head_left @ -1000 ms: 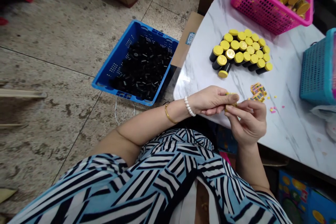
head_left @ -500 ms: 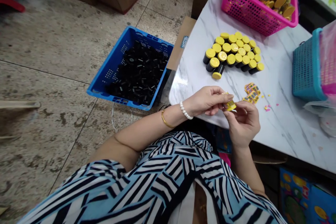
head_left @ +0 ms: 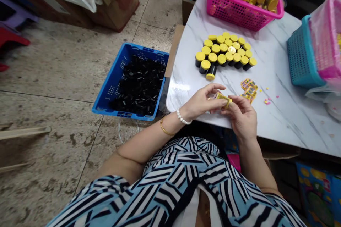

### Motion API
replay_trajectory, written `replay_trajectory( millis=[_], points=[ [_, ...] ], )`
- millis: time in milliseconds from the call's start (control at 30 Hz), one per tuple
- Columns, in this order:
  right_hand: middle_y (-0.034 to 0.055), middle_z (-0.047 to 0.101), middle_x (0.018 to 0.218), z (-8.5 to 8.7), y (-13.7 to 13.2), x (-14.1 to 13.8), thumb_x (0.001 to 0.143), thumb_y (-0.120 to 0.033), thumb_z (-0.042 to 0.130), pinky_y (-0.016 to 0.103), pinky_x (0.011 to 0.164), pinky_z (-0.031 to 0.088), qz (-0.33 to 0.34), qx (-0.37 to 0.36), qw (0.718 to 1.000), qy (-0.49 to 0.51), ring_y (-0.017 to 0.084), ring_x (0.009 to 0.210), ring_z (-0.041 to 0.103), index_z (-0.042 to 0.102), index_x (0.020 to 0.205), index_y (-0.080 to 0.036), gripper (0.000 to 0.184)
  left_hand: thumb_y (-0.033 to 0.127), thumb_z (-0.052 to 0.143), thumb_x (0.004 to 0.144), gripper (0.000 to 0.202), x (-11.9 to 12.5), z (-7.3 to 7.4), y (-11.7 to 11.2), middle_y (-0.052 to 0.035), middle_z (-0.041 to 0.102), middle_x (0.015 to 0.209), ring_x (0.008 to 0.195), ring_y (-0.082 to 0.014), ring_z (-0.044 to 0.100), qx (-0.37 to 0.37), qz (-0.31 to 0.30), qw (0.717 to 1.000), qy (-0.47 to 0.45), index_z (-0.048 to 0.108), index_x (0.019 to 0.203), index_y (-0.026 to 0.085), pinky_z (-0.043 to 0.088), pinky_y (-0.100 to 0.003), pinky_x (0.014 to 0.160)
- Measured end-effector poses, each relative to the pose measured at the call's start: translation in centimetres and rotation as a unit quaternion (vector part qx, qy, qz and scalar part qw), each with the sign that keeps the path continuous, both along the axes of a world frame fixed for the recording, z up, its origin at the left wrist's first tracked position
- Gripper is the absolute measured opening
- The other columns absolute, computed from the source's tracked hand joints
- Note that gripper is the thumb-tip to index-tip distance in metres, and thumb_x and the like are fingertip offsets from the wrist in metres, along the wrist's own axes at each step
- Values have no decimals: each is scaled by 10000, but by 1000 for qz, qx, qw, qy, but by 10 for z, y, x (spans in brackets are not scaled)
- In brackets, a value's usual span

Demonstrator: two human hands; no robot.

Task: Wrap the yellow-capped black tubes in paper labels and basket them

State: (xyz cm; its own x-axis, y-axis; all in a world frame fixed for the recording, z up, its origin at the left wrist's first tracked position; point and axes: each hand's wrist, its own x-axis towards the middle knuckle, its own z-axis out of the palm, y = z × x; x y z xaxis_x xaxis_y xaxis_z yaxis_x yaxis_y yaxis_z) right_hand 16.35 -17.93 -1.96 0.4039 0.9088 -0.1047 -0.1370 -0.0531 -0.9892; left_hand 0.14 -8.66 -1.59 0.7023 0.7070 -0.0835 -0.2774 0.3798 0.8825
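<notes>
Over the table's near edge, a small tub with a yellow printed label (head_left: 223, 99) lies tilted between my two hands. My left hand (head_left: 206, 101) closes its thumb and fingers on one side of it. My right hand (head_left: 243, 115) pinches the other end with fingertips and thumb. Fingers cover much of the tub. Just beyond my right hand lies a small pile of printed labels (head_left: 248, 90). Farther back, several black tubs with yellow lids (head_left: 225, 51) stand in a close group, one of them (head_left: 211, 72) lying on its side.
A pink basket (head_left: 242, 19) of labelled tubs stands at the table's back. Teal (head_left: 303, 55) and pink baskets are at the right. Pink and yellow bits (head_left: 267, 101) lie on the tabletop (head_left: 293, 124). Left on the floor, a blue crate (head_left: 106, 94) holds black tubs.
Between my hands the tub has turned from nearly upright to lying more sideways. My left fingers have shifted along it. The whole view has also shifted a little.
</notes>
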Motion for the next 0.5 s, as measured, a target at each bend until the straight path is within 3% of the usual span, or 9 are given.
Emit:
replay_trajectory(
  millis=[167, 267, 333, 433, 500],
  points=[
    [17, 788, 925, 6, -3, 11, 825, -377, 874, 308, 680, 696, 70, 13, 997, 29, 156, 733, 768, 774, 1173, -247, 384, 396, 852, 831, 409, 1, 3, 1, -9, 674, 792, 526, -60, 570, -65, -32, 997, -21, 665, 1052, 106, 425, -184, 449],
    [-1, 775, 858, 7, -1, 14, 788, -372, 901, 293, 592, 680, 94, -7, 994, 58, 147, 642, 745, 780, 1080, -249, 338, 387, 878, 804, 420, 1, 5, 3, -18, 694, 785, 503, -67, 586, -90, -51, 994, -21, 676, 1027, 93, 436, -184, 418],
    [4, 771, 971, 8, 1, 15, 794, -378, 892, 262, 505, 641, 96, -6, 994, 60, 120, 584, 715, 775, 996, -250, 266, 380, 893, 791, 452, 0, 4, 4, -25, 711, 798, 500, -69, 599, -103, -63, 993, -15, 684, 1064, 88, 459, -184, 423],
    [38, 723, 1154, 13, 3, 15, 869, -349, 823, 263, 536, 641, 95, 33, 994, -39, 118, 684, 719, 787, 1004, -256, 167, 427, 913, 763, 480, 0, 3, 6, -29, 727, 767, 495, -72, 610, -113, -67, 991, -8, 675, 1022, 101, 484, -179, 439],
    [51, 699, 1103, 18, 2, 13, 875, -276, 816, 288, 664, 668, 94, 78, 980, -156, 152, 845, 721, 804, 994, -254, 121, 482, 911, 757, 475, -1, 1, 5, -23, 710, 676, 465, -75, 591, -108, -70, 992, -2, 640, 904, 121, 476, -173, 431]
  ],
)
